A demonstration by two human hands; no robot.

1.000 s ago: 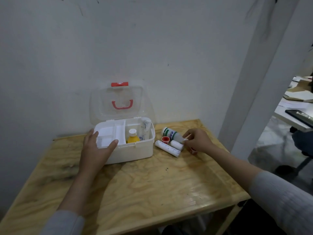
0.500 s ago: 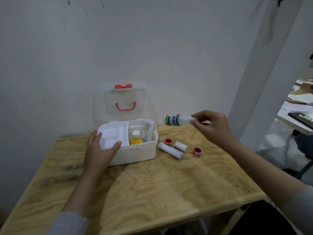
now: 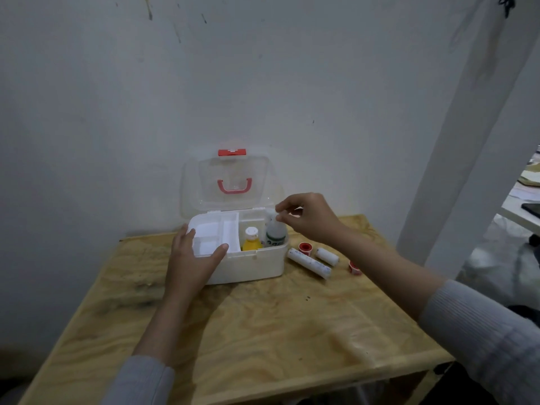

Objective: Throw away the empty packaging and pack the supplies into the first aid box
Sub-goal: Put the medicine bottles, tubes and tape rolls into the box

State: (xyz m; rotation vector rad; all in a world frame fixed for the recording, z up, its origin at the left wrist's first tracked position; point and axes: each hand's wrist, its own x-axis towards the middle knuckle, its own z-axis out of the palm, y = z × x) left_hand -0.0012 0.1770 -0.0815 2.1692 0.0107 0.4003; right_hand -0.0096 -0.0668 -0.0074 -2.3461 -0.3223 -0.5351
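A white first aid box (image 3: 257,266) stands open on the wooden table (image 3: 263,331), its clear lid with a red handle (image 3: 234,187) raised against the wall. My left hand (image 3: 194,260) grips the box's front left corner. My right hand (image 3: 309,217) pinches the top of a white bottle with a green label (image 3: 275,233), which stands upright in the box's right compartment beside a yellow bottle (image 3: 252,240). A white tray insert (image 3: 213,236) fills the box's left part.
To the right of the box lie a long white roll (image 3: 309,263), a short white roll (image 3: 327,256) and two red tape rolls (image 3: 305,247) (image 3: 354,267). A white pillar (image 3: 467,127) rises at the right; the table's right edge drops to the floor.
My right hand lifted the green-label bottle from the table, carried it left and stood it upright in the box's right compartment. The left hand stayed on the box.
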